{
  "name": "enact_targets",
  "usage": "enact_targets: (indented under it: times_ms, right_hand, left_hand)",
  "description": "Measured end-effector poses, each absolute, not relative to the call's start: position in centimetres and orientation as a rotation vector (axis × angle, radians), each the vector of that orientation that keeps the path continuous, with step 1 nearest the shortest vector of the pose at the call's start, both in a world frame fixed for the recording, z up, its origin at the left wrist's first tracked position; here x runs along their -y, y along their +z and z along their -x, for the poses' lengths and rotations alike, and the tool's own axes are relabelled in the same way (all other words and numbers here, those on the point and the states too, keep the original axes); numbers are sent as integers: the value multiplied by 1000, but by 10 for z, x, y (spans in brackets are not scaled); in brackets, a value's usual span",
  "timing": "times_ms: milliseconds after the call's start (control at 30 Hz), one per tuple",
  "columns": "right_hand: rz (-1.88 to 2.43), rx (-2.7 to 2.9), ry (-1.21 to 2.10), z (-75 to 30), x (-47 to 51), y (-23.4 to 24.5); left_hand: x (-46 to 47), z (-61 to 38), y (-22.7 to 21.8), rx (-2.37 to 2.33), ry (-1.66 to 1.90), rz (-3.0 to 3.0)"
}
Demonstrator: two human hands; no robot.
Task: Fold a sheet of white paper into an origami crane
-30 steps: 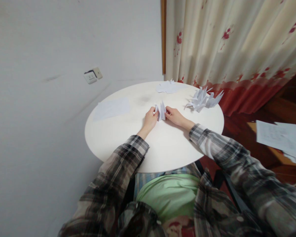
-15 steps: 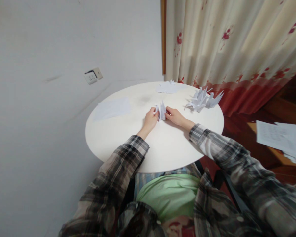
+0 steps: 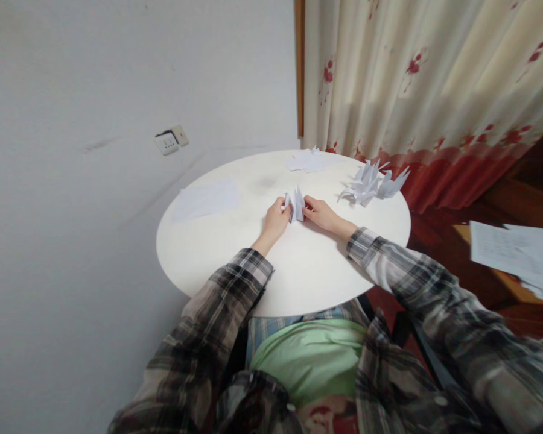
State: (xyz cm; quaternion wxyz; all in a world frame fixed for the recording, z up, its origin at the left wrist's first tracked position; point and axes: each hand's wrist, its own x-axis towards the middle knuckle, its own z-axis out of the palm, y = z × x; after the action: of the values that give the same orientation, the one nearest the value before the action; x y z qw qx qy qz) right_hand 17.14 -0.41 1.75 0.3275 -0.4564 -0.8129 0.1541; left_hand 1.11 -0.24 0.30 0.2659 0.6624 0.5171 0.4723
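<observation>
Between my hands, near the middle of the round white table (image 3: pixel 217 253), stands a folded white paper crane (image 3: pixel 298 206) with pointed upright parts. My left hand (image 3: pixel 277 217) pinches its left side, where a small bent tip shows above the fingers. On the other side my right hand (image 3: pixel 319 212) grips the right part with closed fingers. Some of the fingertips are hidden behind the paper. Right of my right hand sits a cluster of finished-looking folded paper cranes (image 3: pixel 366 184), their points sticking up.
A flat white paper sheet (image 3: pixel 206 199) lies at the table's left. More paper pieces (image 3: pixel 306 160) lie at the far edge. The wall with a socket (image 3: pixel 166 142) is on the left, a patterned curtain (image 3: pixel 389 72) behind. Printed sheets (image 3: pixel 511 250) rest on a wooden surface at right.
</observation>
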Motion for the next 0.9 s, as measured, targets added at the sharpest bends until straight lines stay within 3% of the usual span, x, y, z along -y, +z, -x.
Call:
enact_targets:
  times_ms: [900]
  right_hand:
    - [1189, 2123, 411, -172, 3, 17]
  left_hand:
    - [3, -11, 4, -1373, 1274, -1811]
